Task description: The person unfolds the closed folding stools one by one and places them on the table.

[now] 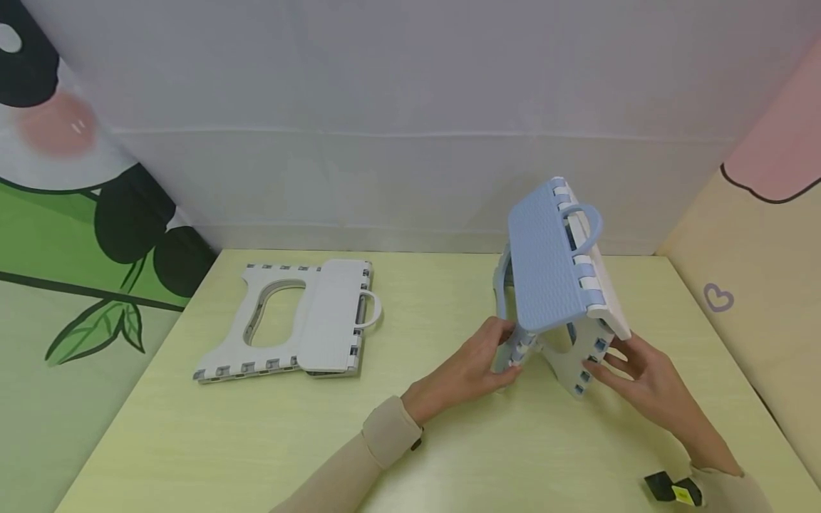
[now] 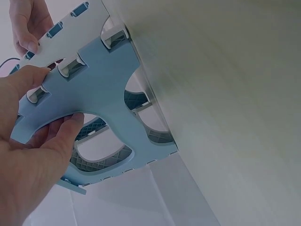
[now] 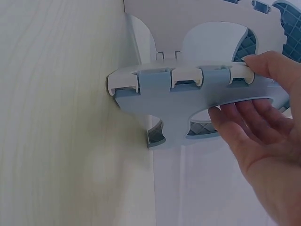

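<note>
A blue and white folding step stool [image 1: 548, 263] stands half unfolded and tilted at the right of the table, its blue top folded into a peak with a loop handle on the ridge. My left hand [image 1: 471, 363] grips the left leg panel; in the left wrist view the thumb lies on its hinged edge and the fingers [image 2: 70, 129] curl through the cutout. On the other side, my right hand [image 1: 648, 385] holds the right leg panel. Its thumb presses the hinge edge in the right wrist view, with the fingers [image 3: 230, 127] hooked into the opening.
A second folding step stool, white [image 1: 336, 313], lies folded flat on the left part of the pale yellow table [image 1: 256, 449]. Behind the table hangs a plain light wall cloth [image 1: 385, 185]. Printed walls flank both sides, close to the table's edges.
</note>
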Demonstrator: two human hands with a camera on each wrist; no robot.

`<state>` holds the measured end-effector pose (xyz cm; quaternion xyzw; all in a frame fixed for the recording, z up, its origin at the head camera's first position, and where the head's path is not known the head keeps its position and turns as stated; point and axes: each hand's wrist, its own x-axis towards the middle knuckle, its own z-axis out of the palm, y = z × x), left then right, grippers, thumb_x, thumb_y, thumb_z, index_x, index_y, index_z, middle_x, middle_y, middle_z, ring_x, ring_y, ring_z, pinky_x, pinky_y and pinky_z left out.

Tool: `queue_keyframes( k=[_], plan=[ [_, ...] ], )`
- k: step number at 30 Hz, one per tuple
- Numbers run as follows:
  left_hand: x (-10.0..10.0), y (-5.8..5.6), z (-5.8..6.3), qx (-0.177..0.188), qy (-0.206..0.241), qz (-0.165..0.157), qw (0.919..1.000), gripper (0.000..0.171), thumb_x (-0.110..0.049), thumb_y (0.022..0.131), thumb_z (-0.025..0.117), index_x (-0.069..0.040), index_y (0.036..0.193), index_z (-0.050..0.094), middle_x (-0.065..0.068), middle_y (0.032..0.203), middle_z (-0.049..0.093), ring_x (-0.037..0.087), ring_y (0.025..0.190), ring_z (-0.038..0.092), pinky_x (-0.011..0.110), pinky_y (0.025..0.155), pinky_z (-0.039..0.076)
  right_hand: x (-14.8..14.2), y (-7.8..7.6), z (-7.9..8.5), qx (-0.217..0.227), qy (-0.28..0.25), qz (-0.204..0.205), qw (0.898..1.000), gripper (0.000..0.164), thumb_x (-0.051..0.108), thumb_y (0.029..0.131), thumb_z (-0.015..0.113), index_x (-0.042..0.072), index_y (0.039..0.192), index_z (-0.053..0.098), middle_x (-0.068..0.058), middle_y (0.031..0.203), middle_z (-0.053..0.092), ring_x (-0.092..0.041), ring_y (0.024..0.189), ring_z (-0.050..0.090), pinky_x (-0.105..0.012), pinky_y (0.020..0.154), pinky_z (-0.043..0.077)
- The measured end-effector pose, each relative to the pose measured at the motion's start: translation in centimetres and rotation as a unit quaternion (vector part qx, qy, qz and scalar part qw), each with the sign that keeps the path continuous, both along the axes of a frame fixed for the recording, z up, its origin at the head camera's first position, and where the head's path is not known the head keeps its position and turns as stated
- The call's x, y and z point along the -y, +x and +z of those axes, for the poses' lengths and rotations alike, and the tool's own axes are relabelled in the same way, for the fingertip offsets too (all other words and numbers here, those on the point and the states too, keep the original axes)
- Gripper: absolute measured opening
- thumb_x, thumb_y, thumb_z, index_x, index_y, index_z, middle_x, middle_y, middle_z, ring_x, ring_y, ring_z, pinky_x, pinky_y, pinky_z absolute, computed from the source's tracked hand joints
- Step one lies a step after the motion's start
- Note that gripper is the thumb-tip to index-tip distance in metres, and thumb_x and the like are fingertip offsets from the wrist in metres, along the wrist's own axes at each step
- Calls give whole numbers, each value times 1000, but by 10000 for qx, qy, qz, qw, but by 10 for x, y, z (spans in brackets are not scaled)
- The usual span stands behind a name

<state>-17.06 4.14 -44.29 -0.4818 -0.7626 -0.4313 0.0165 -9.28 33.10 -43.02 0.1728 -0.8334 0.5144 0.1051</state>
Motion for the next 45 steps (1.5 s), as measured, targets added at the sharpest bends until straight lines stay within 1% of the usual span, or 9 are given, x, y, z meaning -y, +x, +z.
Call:
queue_keyframes(
  k=[3, 6, 17, 19, 26, 36, 41, 45],
  plan=[
    [1, 0, 1, 64, -25, 20, 10000, 49, 1, 93, 72, 7, 131, 42, 19, 127, 51, 29, 119, 57, 26, 108, 46, 0, 0, 0, 28, 3, -10, 10000, 72, -21, 84, 71, -5, 149, 45, 20, 140, 54, 5, 122, 57, -18, 93, 52],
    [2, 0, 2, 137, -28, 20, 9999, 49, 1, 93, 71, 6, 132, 42, 18, 128, 51, 29, 119, 57, 27, 108, 46, -1, 0, 0, -8, -34, 40, 10000, 73, -23, 83, 70, -6, 149, 44, 19, 142, 54, 4, 123, 57, -17, 94, 52],
    [3, 0, 4, 175, 60, -58, 9998, 48, 3, 93, 71, 7, 130, 41, 21, 128, 51, 32, 120, 56, 30, 109, 47, -4, -1, -1, -104, -496, 364, 9981, 76, -30, 80, 66, -9, 149, 42, 10, 148, 54, -1, 126, 57, -18, 95, 52],
    [4, 1, 4, 187, 58, -53, 9998, 48, 3, 93, 71, 8, 130, 41, 21, 128, 50, 32, 120, 56, 31, 109, 47, -5, -1, -1, -92, -513, 379, 9979, 76, -30, 80, 66, -9, 149, 42, 10, 148, 54, -1, 126, 57, -18, 95, 52],
    [6, 2, 4, 247, 47, -26, 9997, 48, 4, 93, 70, 7, 131, 41, 20, 128, 50, 30, 120, 56, 32, 109, 47, -6, 0, 2, -6, -239, 249, 9994, 75, -26, 83, 67, -7, 150, 42, 15, 147, 53, 2, 126, 56, -17, 94, 51],
    [7, 1, 5, 342, 24, -39, 9994, 47, 2, 94, 69, 6, 131, 41, 18, 128, 50, 28, 120, 56, 31, 110, 46, -9, 0, 2, 75, -658, 480, 9967, 74, -29, 83, 64, -8, 150, 41, 9, 149, 52, -2, 127, 57, -19, 96, 51],
    [8, 1, 6, 350, 7, -36, 9994, 46, 1, 94, 69, 7, 130, 42, 18, 127, 50, 28, 120, 56, 31, 110, 46, -11, 1, 4, 95, -664, 510, 9964, 73, -29, 83, 64, -8, 150, 42, 8, 148, 54, -2, 127, 57, -19, 96, 51],
    [8, 1, 7, 283, 42, -31, 9996, 46, 1, 94, 69, 7, 130, 42, 18, 127, 50, 27, 120, 56, 31, 109, 47, -11, 1, 5, 125, -574, 437, 9973, 71, -28, 84, 64, -8, 149, 43, 9, 146, 55, -1, 127, 57, -18, 96, 51]
  ],
)
